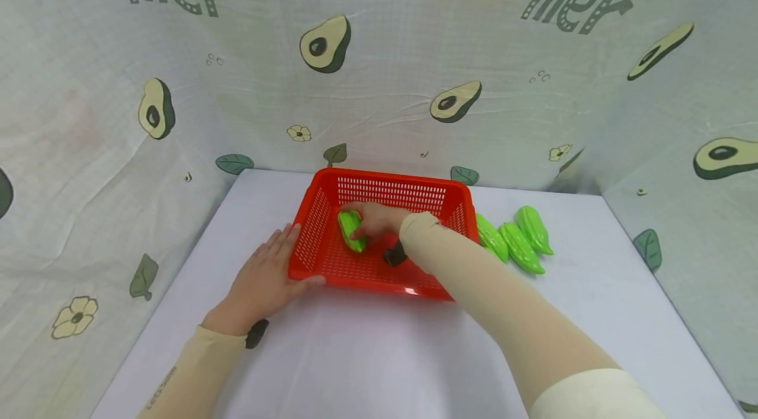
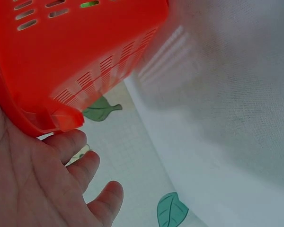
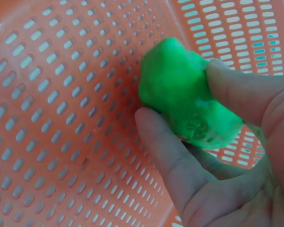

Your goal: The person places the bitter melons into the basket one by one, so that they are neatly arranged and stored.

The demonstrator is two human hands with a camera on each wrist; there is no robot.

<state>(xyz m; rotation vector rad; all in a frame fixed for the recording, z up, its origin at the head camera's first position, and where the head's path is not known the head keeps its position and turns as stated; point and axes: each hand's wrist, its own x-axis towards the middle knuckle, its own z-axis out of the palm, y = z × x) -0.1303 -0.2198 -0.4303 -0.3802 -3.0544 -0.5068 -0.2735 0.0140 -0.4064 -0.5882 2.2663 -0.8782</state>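
In the head view a red plastic basket (image 1: 379, 285) stands on the white table. Inside it, toward the left, lies a green pepper-like vegetable (image 1: 352, 231), and my right hand (image 1: 379, 218) has its thumb and fingers around it. The right wrist view shows the green vegetable (image 3: 184, 94) between the thumb and fingers of my right hand (image 3: 217, 161), close to the basket's perforated surface (image 3: 52, 94). My left hand (image 1: 266, 277) rests with straight fingers against the basket's front left corner. In the left wrist view my left hand (image 2: 42, 179) touches the rim of the basket (image 2: 61, 61).
Several more green vegetables (image 1: 521, 248) lie on the table just right of the basket, one partly hidden by its edge and my right arm. A white cloth printed with avocados (image 1: 326, 44) hangs behind and at both sides of the table (image 1: 355, 353).
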